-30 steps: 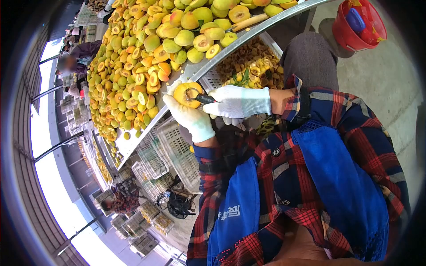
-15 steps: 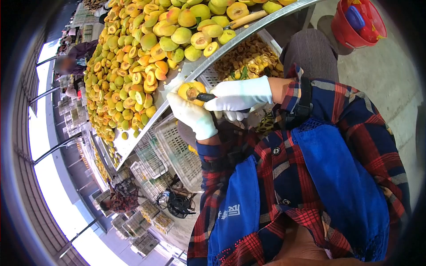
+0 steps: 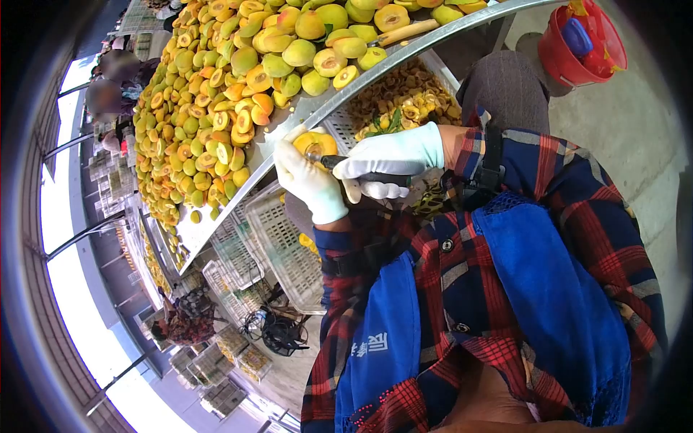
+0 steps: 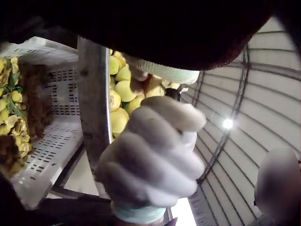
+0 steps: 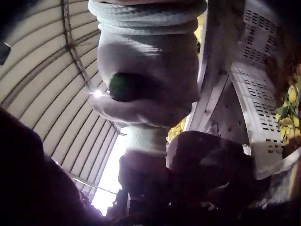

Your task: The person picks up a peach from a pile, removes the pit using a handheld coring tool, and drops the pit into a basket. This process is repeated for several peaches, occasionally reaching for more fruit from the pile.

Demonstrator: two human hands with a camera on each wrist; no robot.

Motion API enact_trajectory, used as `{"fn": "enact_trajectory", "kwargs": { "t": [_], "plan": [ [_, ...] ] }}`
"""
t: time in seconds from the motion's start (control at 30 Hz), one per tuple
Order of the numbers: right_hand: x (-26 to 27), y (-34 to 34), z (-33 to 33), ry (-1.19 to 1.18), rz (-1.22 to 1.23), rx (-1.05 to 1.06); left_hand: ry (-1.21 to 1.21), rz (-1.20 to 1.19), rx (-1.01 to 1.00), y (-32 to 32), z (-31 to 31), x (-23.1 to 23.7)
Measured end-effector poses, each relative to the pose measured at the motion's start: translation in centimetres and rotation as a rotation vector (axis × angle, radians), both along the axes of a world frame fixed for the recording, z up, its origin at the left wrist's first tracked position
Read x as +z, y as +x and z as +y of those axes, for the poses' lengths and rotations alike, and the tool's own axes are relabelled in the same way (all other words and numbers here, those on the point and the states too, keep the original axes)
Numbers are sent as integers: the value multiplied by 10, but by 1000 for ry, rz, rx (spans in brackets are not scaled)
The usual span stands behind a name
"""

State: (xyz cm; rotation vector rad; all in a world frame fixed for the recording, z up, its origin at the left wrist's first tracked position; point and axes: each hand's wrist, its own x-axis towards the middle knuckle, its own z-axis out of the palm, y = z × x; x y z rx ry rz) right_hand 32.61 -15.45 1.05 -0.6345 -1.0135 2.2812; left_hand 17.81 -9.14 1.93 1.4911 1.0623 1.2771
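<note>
In the head view my white-gloved left hand holds a yellow-orange fruit half, cut face up, with fingers curled around its side. My gloved right hand grips a black-handled tool, whose metal tip lies at the middle of the cut face. The left wrist view shows the back of my left hand with bent fingers; the fruit half cannot be made out there. In the right wrist view the dark handle end sticks out of my right hand.
A metal-edged table bears a large heap of fruit and a wooden-handled tool. Below it stand a crate of scraps and white plastic crates. A red bucket is at upper right; other people are at far left.
My right hand has rolled on the tool, so more of the handle and its curled fingers show. The fruit half stays in my left hand. The view has shifted slightly.
</note>
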Motion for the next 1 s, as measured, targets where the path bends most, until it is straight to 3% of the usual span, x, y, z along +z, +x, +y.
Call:
{"fn": "enact_trajectory", "kwargs": {
  "t": [0.03, 0.1, 0.17, 0.2, 0.23, 0.3, 0.33, 0.43, 0.47, 0.5, 0.57, 0.6, 0.67, 0.77, 0.83, 0.9, 1.0],
  "plan": [
    [4, 2, 0, 144, -135, 0, -138, -40, -142, -5, 3, 2],
    [3, 1, -1, 161, -197, 11, -126, -11, -216, -10, 9, -2],
    [0, -2, -8, -92, -5, 5, -283, -63, -282, -12, 10, -3],
    [0, -3, -9, -103, 140, 4, -341, -209, -341, -10, 5, -2],
    [-1, -6, -10, -104, 138, 8, -341, -211, -337, -7, 2, -1],
    [-3, -13, -10, -185, 266, -46, -602, -555, -242, 3, -1, 3],
    [-6, -19, -12, -44, 188, -140, -606, -514, -234, 5, 1, 2],
    [-21, -26, -18, -86, 233, -225, -592, -466, -219, 0, 17, 0],
    [-30, -28, -19, -137, 285, -296, -656, -647, 14, -1, 21, 0],
    [-34, -27, -16, -330, 319, -328, -426, -381, -95, -37, 42, -28],
    [-29, -19, -14, -610, 411, -492, -88, 134, 120, -67, 39, -1],
    [-43, -19, -12, -625, 442, -496, -1, 394, 218, -90, 42, 10],
    [-26, -20, -16, -614, 157, -617, 126, 846, 335, -171, 71, 5],
    [-24, -25, -16, -511, 50, -622, -16, 1053, 526, -212, 94, 18],
    [-22, -27, -15, -450, 46, -599, -97, 1086, 492, -210, 120, 23],
    [-19, -26, -12, -422, -1, -601, 75, 1405, 446, -224, 167, -1],
    [-21, -27, -7, -382, -14, -610, -40, 1428, 491, -204, 223, -6]
  ]
}}
